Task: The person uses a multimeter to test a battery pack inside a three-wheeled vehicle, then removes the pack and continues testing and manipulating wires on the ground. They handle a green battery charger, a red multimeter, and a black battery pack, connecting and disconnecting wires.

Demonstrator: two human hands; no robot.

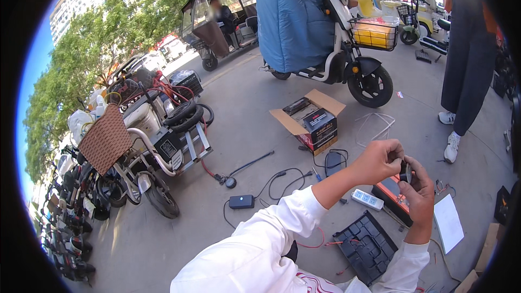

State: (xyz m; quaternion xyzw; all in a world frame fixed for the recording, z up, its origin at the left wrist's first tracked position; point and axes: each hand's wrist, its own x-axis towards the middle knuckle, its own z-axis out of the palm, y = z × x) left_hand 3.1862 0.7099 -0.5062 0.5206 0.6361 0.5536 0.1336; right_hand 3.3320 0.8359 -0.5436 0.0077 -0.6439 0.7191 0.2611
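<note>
1. We see both hands raised together at about 4 o'clock in the head view, over a paved ground (255, 108).
2. Left hand (378, 160): fingers curled in, thumb and fingertips pinched on the top of a small dark object (405, 172). Sleeve is white.
3. Right hand (420, 195): comes up from below, fingers folded around the same small dark object from the right side. Both hands are closed on it; it sits between them, touching both.
4. We cannot tell what the small dark object is; it is mostly hidden by the fingers.
5. Below the hands, on the ground at 5 o'clock: a black ribbed tray (366, 245), with thin red wires (320, 243) running off its left edge.
6. Just behind the hands: a white power strip (367, 199) and an orange-and-black case (393, 192), partly hidden by the right hand.
7. At 3 to 4 o'clock of the hands: a white sheet (448, 222) lying flat.
8. Toward 9 o'clock of the hands: a black charger brick (241, 201) with its cable looping over the ground.
9. At 12 o'clock of the hands: an open cardboard box (310, 119) holding a dark battery pack.
10. Farther back: an electric scooter (347, 49) under a blue cover; another person stands at 2 o'clock.
</note>
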